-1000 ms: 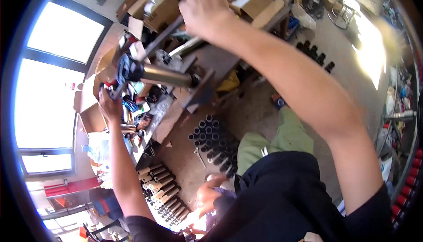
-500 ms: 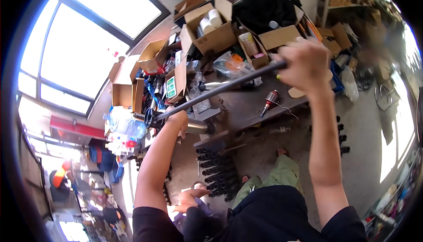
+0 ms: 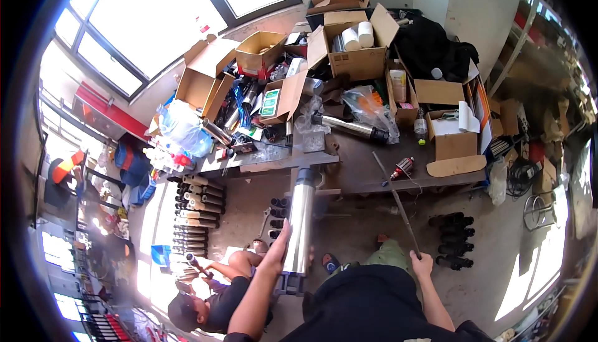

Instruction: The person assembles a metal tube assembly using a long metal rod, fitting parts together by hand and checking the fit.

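Observation:
My left hand is wrapped round a shiny silver metal cylinder with a dark cap at its far end and a black bracket-like fitting at its near end. The cylinder stands near the table's front edge in the picture, pointing away from me. My right hand is closed on the near end of a long thin grey rod. The rod slants away to the left, and its far tip overlaps the table beside a red tool-like thing with a thin cord. Rod and cylinder are apart.
The dark worktable carries an open cardboard box with white rolls, another silver cylinder, and plastic bags. On the floor lie rows of cylinders and black parts. Another person sits low at left, holding a cylinder.
The rod has come away from the cylinder's end and dropped to the right with my right hand. My left hand has brought the cylinder nearer and turned it. The view has shifted.

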Demonstrator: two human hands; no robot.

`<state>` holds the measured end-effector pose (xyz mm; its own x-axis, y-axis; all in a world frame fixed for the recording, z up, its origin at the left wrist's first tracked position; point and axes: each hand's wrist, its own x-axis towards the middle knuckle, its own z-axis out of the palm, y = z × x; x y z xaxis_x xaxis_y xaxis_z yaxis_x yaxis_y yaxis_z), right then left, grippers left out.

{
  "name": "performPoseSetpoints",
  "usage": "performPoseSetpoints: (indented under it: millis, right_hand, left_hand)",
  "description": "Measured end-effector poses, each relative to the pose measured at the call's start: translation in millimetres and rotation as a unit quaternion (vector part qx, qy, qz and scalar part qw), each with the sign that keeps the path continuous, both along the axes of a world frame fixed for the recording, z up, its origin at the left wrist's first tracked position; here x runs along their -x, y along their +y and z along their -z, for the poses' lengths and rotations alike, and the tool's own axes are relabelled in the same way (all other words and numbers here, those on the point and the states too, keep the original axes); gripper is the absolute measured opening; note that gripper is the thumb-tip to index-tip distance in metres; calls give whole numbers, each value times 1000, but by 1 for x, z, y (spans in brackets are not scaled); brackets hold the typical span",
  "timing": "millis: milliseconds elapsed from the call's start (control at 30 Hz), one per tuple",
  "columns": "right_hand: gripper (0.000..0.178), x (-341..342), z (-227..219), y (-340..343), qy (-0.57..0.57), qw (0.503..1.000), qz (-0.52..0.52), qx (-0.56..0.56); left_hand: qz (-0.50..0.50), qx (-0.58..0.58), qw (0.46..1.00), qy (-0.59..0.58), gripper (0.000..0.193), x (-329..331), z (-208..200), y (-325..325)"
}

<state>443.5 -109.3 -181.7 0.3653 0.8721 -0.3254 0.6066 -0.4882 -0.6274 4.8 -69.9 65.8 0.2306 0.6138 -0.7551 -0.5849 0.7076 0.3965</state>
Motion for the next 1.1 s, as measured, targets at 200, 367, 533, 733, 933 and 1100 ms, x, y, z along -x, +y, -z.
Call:
performPoseSetpoints:
  millis: [200, 367, 533, 733, 933, 1100]
  right_hand:
    - [48, 0, 16, 13, 46, 995, -41, 77]
    - [60, 11, 31, 34, 133, 981, -96, 106]
    - [54, 41, 10, 31, 224, 955, -32, 194]
    - [54, 34, 15, 28, 175, 969, -63, 165]
    - [56, 20, 27, 24, 139, 970, -88, 177]
    - [56, 29, 25, 26, 148, 967, -82, 192]
  left_hand:
    - [-107, -116, 931, -330, 86, -39, 38, 7]
    - [-115, -176, 930, -302, 89, -40, 23, 22]
    - [-119, -177, 970, -118, 82, -29, -7, 36]
    - [-132, -195, 968, 81, 79, -27, -38, 41]
    - [-157, -275, 946, -65, 82, -39, -31, 46]
    - [-175, -314, 919, -162, 79, -45, -25, 44]
